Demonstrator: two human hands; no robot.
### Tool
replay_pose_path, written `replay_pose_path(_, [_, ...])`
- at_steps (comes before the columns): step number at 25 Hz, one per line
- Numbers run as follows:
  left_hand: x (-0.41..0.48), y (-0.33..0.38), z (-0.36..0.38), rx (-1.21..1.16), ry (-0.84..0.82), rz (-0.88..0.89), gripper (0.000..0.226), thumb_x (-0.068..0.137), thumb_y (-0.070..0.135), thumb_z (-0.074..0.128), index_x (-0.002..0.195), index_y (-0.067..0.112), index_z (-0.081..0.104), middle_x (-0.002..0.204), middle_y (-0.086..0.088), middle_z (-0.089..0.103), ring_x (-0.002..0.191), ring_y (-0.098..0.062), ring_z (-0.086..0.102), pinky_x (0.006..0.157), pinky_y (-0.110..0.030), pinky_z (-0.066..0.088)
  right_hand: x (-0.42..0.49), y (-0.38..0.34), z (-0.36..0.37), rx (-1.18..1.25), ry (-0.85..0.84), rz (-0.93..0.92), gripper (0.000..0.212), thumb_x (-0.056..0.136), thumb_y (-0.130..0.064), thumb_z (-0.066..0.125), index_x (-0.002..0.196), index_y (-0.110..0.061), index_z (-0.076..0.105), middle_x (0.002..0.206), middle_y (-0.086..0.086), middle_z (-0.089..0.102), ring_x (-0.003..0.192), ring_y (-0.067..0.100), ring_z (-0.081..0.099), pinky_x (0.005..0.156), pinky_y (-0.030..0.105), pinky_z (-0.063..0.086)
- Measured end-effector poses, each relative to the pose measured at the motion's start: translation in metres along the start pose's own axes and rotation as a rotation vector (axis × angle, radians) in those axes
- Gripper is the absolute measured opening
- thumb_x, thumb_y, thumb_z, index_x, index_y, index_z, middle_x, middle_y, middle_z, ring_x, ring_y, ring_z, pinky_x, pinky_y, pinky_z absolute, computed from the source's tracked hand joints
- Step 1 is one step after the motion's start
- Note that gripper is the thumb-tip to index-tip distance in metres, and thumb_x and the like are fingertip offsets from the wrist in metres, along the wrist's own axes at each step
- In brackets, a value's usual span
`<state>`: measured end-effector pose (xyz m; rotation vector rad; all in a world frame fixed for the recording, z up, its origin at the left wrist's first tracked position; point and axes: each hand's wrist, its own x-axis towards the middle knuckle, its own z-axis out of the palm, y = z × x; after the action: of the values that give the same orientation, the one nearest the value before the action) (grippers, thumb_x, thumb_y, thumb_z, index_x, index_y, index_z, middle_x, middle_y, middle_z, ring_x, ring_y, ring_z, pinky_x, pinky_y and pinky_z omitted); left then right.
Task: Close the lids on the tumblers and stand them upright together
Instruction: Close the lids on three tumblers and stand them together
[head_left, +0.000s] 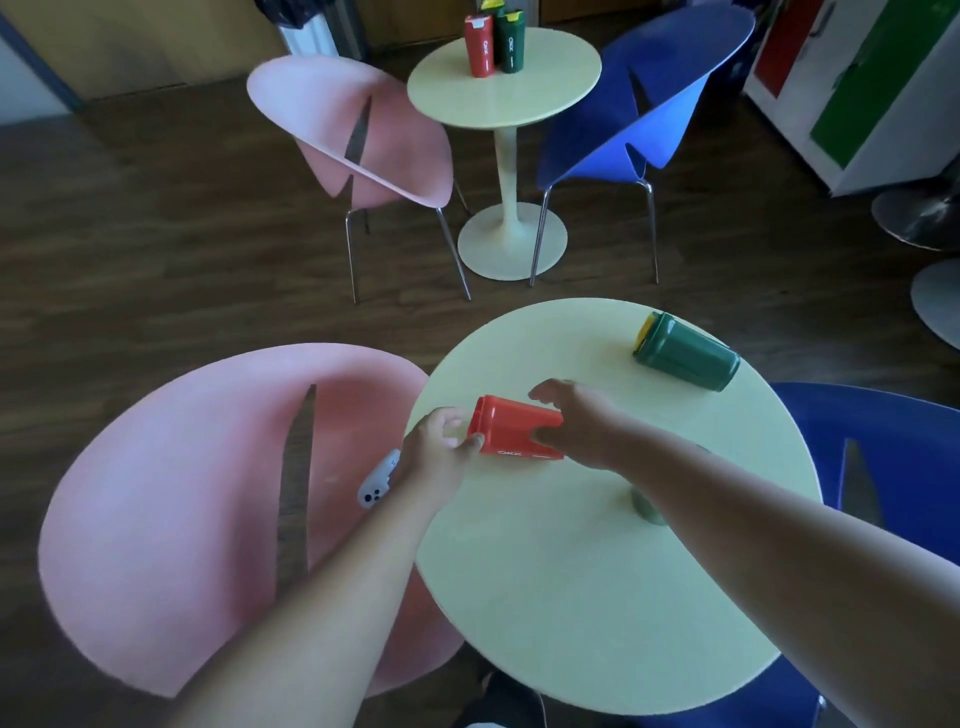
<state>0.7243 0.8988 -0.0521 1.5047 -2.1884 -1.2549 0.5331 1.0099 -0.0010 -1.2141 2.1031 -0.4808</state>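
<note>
The red tumbler (511, 428) is lying on its side near the left edge of the round table (571, 597), lid end pointing off that edge. The left hand (436, 449) is pinching the lid end between thumb and curled fingers, covering it, so I cannot tell whether the lid is closed. The right hand (576, 421) is curling round the base end, hiding it. The green tumbler (685, 353) is lying on its side, well apart, near the far right edge; its yellow lid is too small to read as open or closed. A white controller (376, 480) is resting on the pink chair (182, 519), partly hidden behind the left wrist.
</note>
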Motion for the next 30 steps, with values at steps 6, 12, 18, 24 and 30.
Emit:
replay_pose_path(6, [0.042,-0.021,0.003,0.09,-0.279,-0.046,0.047,0.086,0.031,0.078,0.131,0.027,0.065,0.121,-0.001,0.071,0.111,-0.019,0.067,0.086,-0.027,0.051,0.032,-0.001,0.038,-0.009,0.056,0.142,0.057,0.084,-0.017,0.068,0.139,-0.021,0.054,0.129,0.007,0.061,0.114,0.028,0.059,0.082,0.028,0.043])
replay_pose_path(12, [0.066,-0.032,0.012,-0.049,-0.327,-0.039,0.036,0.087,0.037,0.073,0.123,0.039,0.072,0.088,0.012,0.078,0.059,-0.002,0.059,0.062,-0.027,0.05,0.049,-0.002,0.053,-0.116,0.062,0.112,0.058,0.081,-0.026,0.072,0.136,-0.024,0.054,0.125,0.006,0.059,0.111,0.032,0.059,0.092,0.038,0.05])
replay_pose_path(18, [0.06,-0.023,0.02,-0.212,-0.211,-0.03,0.021,0.087,0.032,0.07,0.101,0.047,0.077,0.066,0.025,0.068,0.066,-0.007,0.06,0.079,-0.03,0.055,0.051,0.001,0.06,-0.137,0.11,0.124,0.059,0.083,-0.025,0.07,0.139,-0.023,0.051,0.129,0.005,0.058,0.115,0.032,0.057,0.096,0.041,0.049])
replay_pose_path(24, [0.042,-0.012,0.018,-0.148,-0.087,0.114,0.036,0.09,0.022,0.075,0.125,0.03,0.074,0.102,0.003,0.07,0.082,-0.006,0.066,0.079,-0.007,0.044,0.032,0.001,0.057,0.015,0.191,0.128,0.06,0.078,-0.017,0.078,0.134,-0.015,0.056,0.123,0.009,0.059,0.11,0.031,0.06,0.086,0.028,0.045])
replay_pose_path(30, [0.011,0.011,0.019,-0.203,-0.112,0.372,0.038,0.091,0.003,0.074,0.123,0.021,0.075,0.107,0.013,0.058,0.095,0.015,0.062,0.091,-0.009,0.05,0.01,-0.005,0.032,0.073,0.243,0.019,0.071,0.077,-0.032,0.083,0.139,-0.016,0.052,0.13,0.007,0.054,0.11,0.025,0.059,0.089,0.033,0.049])
